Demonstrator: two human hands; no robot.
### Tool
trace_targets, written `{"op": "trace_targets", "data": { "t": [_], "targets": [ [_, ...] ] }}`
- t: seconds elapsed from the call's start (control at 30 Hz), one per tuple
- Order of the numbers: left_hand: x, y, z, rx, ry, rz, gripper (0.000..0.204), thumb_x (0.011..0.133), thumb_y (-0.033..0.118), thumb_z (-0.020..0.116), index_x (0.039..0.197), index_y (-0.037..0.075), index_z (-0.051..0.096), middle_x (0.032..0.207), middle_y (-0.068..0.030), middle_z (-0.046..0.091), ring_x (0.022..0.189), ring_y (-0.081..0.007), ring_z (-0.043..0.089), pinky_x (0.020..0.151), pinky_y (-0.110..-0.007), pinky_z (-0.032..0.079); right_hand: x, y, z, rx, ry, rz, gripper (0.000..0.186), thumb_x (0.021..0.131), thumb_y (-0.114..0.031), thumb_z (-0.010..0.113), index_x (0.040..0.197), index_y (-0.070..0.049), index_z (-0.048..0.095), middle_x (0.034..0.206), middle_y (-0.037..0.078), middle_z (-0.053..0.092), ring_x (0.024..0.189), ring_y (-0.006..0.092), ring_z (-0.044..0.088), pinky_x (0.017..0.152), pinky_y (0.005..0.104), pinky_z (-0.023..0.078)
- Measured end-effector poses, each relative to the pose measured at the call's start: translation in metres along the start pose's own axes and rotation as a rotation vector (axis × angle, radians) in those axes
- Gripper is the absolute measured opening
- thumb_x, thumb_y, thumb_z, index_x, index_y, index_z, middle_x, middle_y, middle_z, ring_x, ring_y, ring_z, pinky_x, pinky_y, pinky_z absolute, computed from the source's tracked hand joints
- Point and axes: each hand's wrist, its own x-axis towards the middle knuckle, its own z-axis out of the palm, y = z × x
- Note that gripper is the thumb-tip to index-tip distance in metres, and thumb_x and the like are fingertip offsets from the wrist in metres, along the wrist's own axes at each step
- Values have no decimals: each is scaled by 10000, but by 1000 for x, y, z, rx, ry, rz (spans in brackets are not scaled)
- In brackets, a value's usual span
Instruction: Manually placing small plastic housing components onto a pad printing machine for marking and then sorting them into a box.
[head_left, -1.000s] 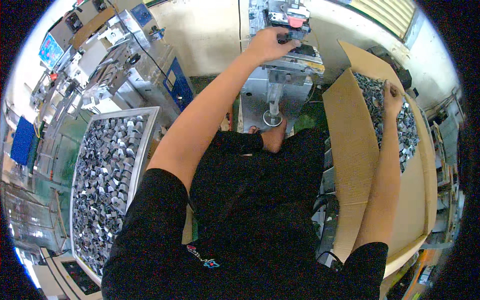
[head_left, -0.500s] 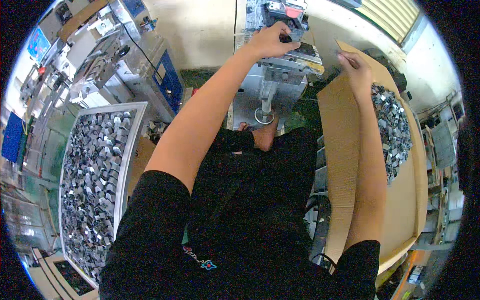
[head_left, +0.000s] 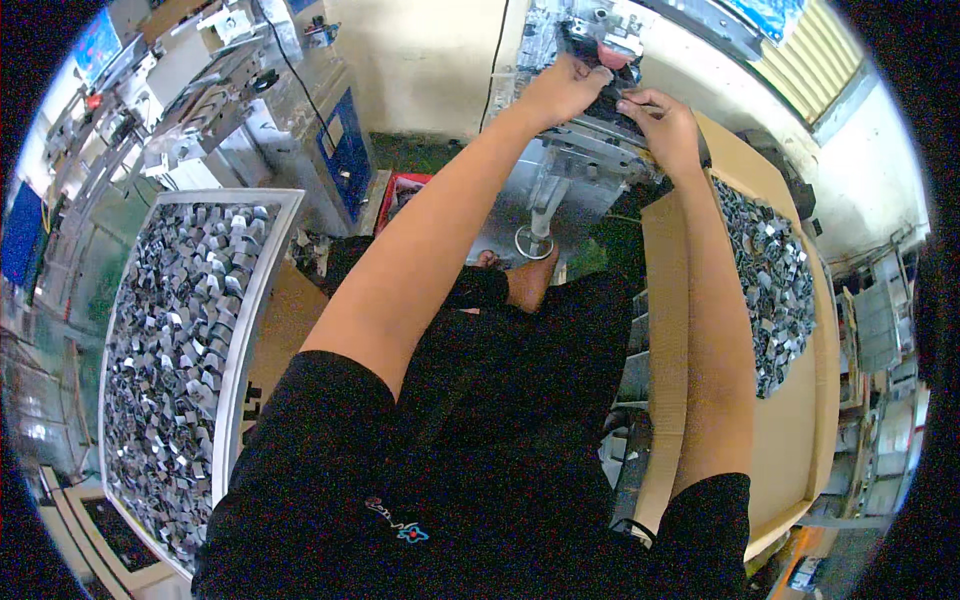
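Both of my hands meet at the work area of a grey metal machine in front of me. My left hand is closed, its fingertips pinched beside the machine's pinkish-red part; whatever lies between them is too small to make out. Close by on the right, my right hand has thumb and forefinger pinched together at the dark top of the machine. Any piece in that pinch is likewise unclear.
A grey-rimmed tray heaped with small bent metal pieces stands at left. On the right, a cardboard box holds a pile of similar pieces. A red bin sits behind my left forearm. Below the machine is a ring-shaped handle.
My right hand has moved left from above the cardboard box to the machine, beside my left hand. My left hand stays at the machine with its fingers drawn closer together. The view has shifted slightly.
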Motion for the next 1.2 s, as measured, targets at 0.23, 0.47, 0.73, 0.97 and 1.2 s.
{"op": "trace_targets", "data": {
  "t": [0.23,0.47,0.73,0.97,1.2],
  "targets": [
    [-23,34,4,1,177,26,628,822,501,711,1127,-29,567,979,-206,692,927,-284,681,836,-360,521,0,2,-10,-156,-75,-1,330,892,-371,702,1016,-67,732,1022,162,729,968,313,696,871,387,524],
    [-78,49,-10,-102,461,416,482,789,301,811,1092,36,545,905,-106,638,770,-195,604,702,-357,517,-16,22,2,-275,21,105,519,986,-539,492,1225,-113,668,1164,238,668,1103,406,635,967,437,478],
    [-219,38,-156,359,483,348,389,838,164,748,1194,55,635,1070,-101,683,937,-196,633,829,-324,516,-72,-25,17,-717,76,-159,467,1037,-324,459,1470,-151,438,1438,151,517,1302,366,485,1066,461,408],
    [-310,-1,-318,481,772,-25,339,819,124,793,1081,-21,634,986,-103,699,891,-165,671,790,-286,526,-105,-23,33,-668,241,-208,480,994,-302,547,1403,-61,481,1423,174,483,1300,372,449,1111,452,353],
    [-363,-24,-393,670,808,-226,403,809,265,795,1072,-18,678,976,-108,712,872,-187,672,774,-322,528,-108,-29,33,-560,267,-174,457,992,-297,547,1382,-63,494,1407,187,478,1309,391,427,1119,473,339]
  ]
}}
